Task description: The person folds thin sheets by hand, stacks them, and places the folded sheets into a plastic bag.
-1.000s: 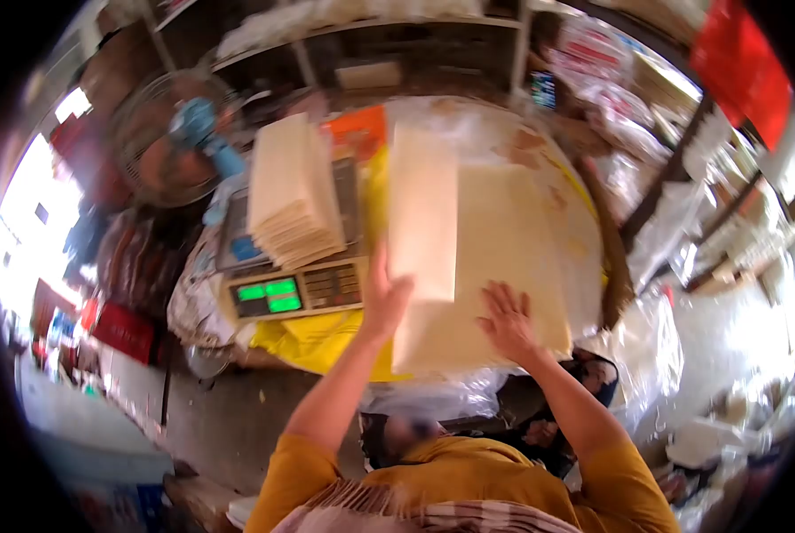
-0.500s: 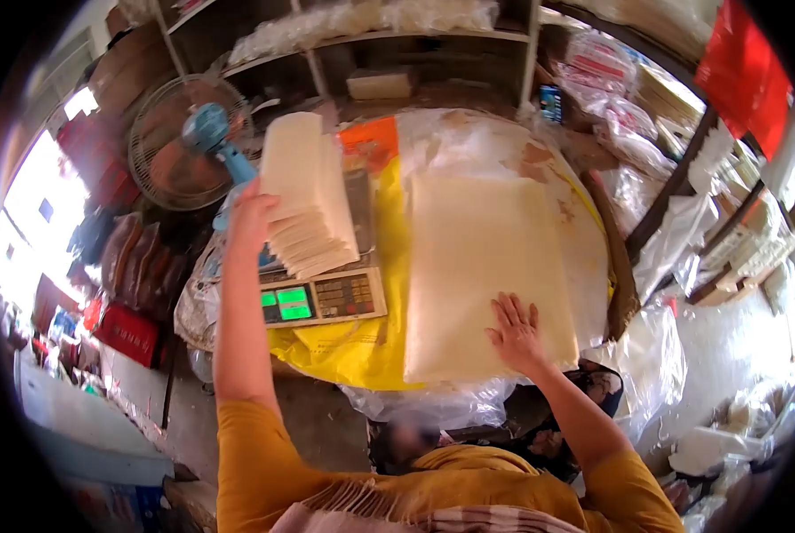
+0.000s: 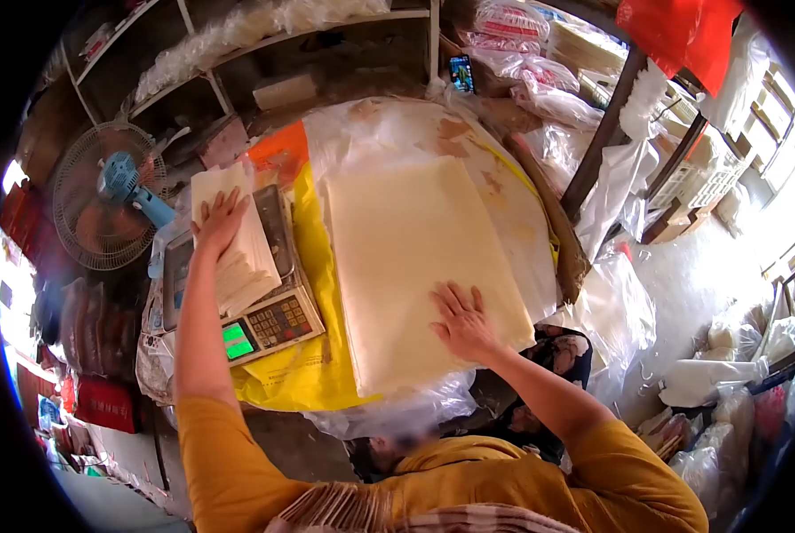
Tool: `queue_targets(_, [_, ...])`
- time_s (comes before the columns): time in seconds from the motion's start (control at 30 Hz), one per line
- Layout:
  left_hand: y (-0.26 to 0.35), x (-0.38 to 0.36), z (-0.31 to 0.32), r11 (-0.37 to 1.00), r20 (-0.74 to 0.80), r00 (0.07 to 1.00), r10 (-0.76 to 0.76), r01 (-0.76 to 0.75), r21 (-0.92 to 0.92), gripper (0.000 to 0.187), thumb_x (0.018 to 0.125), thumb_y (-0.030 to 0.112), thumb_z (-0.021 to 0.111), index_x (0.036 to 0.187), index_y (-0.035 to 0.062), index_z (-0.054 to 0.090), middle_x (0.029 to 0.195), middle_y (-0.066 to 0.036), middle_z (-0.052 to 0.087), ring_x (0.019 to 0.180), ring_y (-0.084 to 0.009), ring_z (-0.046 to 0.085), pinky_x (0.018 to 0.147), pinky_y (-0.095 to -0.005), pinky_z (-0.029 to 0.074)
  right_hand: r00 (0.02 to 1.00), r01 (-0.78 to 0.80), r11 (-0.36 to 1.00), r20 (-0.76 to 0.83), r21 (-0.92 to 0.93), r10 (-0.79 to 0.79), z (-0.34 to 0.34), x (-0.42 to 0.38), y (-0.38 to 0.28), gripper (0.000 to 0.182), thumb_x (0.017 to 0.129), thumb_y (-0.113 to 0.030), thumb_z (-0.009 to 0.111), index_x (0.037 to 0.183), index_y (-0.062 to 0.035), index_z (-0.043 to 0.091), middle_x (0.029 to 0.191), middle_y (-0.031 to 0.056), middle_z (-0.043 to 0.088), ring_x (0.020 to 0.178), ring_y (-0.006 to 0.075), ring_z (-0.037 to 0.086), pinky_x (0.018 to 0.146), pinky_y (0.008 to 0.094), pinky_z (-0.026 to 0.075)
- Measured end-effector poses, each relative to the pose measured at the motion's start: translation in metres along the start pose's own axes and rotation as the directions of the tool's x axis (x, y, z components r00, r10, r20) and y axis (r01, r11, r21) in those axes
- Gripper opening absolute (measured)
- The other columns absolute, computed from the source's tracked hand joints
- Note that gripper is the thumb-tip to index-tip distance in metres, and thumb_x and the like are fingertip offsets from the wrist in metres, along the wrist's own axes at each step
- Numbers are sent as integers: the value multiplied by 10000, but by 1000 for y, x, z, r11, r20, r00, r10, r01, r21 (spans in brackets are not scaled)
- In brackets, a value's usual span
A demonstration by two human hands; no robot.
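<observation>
My left hand [image 3: 221, 219] lies with fingers spread on top of a folded stack of pale cream sheets [image 3: 254, 266], its layered edges fanned at the near end. That stack rests on the pan of a digital scale [image 3: 286, 318] with a keypad and a lit green display, partly hidden behind my left forearm. Flat on a large pile of cream sheets [image 3: 406, 240], which look like thin paper or film, is my right hand [image 3: 462, 324], open near the pile's front right part. Neither hand grips anything.
A yellow plastic sheet [image 3: 331, 355] lies between scale and pile on the covered table. A fan [image 3: 118, 182] stands at the left. Behind are shelves with bagged goods [image 3: 264, 35] and a phone [image 3: 461, 74]. Clear plastic bags [image 3: 624, 298] hang at the right.
The folded stack, earlier gripped at its side by my left hand, now lies lower on the scale, with that hand flat on top. My right hand stays on the pile; the view has shifted.
</observation>
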State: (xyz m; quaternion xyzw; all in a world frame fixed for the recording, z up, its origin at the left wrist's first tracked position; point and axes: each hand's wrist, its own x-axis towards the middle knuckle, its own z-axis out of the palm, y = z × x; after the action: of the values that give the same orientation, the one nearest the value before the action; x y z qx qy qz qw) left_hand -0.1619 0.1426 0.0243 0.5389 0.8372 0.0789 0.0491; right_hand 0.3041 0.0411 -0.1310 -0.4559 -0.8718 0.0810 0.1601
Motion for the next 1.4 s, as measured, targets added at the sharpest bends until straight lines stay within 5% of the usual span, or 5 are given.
queue_targets(0.27, [44, -20, -53, 995, -247, 965, 83, -69, 67, 646, 908, 598, 363, 1394, 175, 410, 1470, -103, 332, 1405, -343, 157, 1076, -626, 86, 1000, 9, 1000, -20, 23, -8, 4, 0, 0, 542, 943, -366, 430, 1393, -74, 350, 1480, 107, 295, 1393, 279, 213, 1120, 530, 95])
queue_targets(0.5, [119, -141, 17, 647, -608, 622, 494, -730, -220, 449, 820, 141, 650, 1237, 29, 525, 1351, -163, 460, 1308, -346, 358, 1087, -437, 281, 997, 32, 999, -67, 17, -31, 7, -2, 3, 550, 933, -367, 455, 1388, -73, 359, 1476, 108, 300, 1386, 291, 225, 1114, 537, 107])
queue_targets(0.93, [90, -295, 156, 360, -153, 980, 124, -188, -914, 549, 858, 36, 594, 1370, 18, 397, 1391, -111, 438, 1298, -227, 405, 1063, -354, 319, 999, 21, 999, -26, -37, -22, 11, 0, 7, 557, 914, -339, 483, 1395, -89, 353, 1480, 106, 292, 1386, 291, 223, 1109, 532, 144])
queue_targets(1.2, [80, -321, 177, -114, -28, 961, 274, 4, -993, 804, 771, -99, 603, 1457, 5, 198, 1484, -108, 289, 1365, -190, 296, 1101, -315, 240, 963, 78, 859, 185, 506, -197, -32, 19, -24, 327, 874, -144, 497, 1191, -123, 577, 1227, 79, 578, 1173, 214, 506, 1015, 474, 337])
queue_targets(1.4, [75, -323, 174, -110, 26, 954, 298, 61, -992, 908, 727, -105, 654, 1475, 38, 160, 1513, -104, 234, 1392, -183, 236, 1120, -311, 193, 840, 451, 865, 222, 221, -495, -27, 6, -69, 195, 864, -133, 543, 1037, -149, 631, 1030, 27, 642, 1015, 197, 591, 1021, 496, 329])
